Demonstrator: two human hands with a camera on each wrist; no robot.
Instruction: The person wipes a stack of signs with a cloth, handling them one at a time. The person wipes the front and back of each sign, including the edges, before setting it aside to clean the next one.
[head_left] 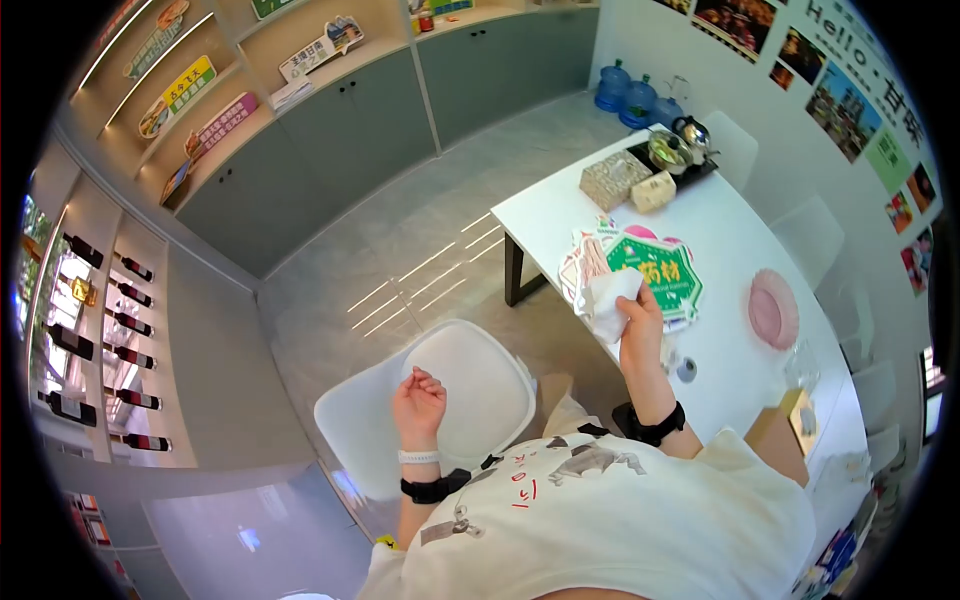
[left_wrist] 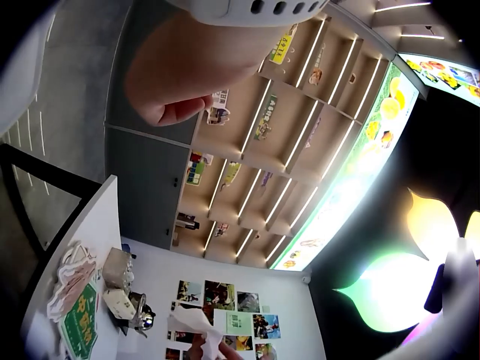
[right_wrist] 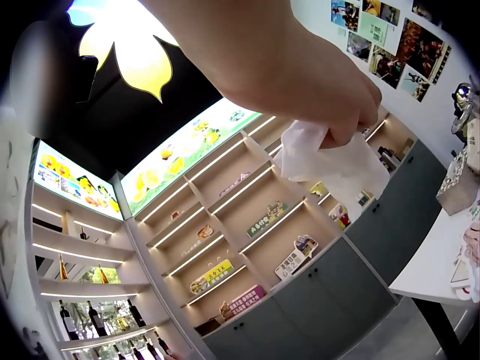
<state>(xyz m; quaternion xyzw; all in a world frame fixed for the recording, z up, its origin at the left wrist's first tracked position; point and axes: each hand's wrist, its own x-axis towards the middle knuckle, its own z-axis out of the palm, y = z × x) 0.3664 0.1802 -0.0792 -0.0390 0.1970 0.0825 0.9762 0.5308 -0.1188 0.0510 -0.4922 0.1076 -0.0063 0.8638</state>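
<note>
A white tissue [head_left: 612, 306] is pinched between the thumb and fingers of my right hand [head_left: 642, 335], over the near edge of the white table [head_left: 722, 386]. In the right wrist view the tissue [right_wrist: 334, 166] hangs crumpled below my right hand [right_wrist: 307, 86]. Beneath it in the head view lie flat printed signs, among them a green sign [head_left: 660, 274] with yellow lettering. My left hand [head_left: 420, 408], fingers loosely curled, holds nothing and is above a white chair [head_left: 470, 375].
Toward the table's far end are a tissue box [head_left: 612, 180], a wrapped tissue pack [head_left: 654, 192] and a kettle [head_left: 690, 130] on a dark tray. A pink plate [head_left: 773, 310] lies to the right. Wine bottles [head_left: 70, 340] line the left shelves, and blue water jugs [head_left: 638, 100] stand by the wall.
</note>
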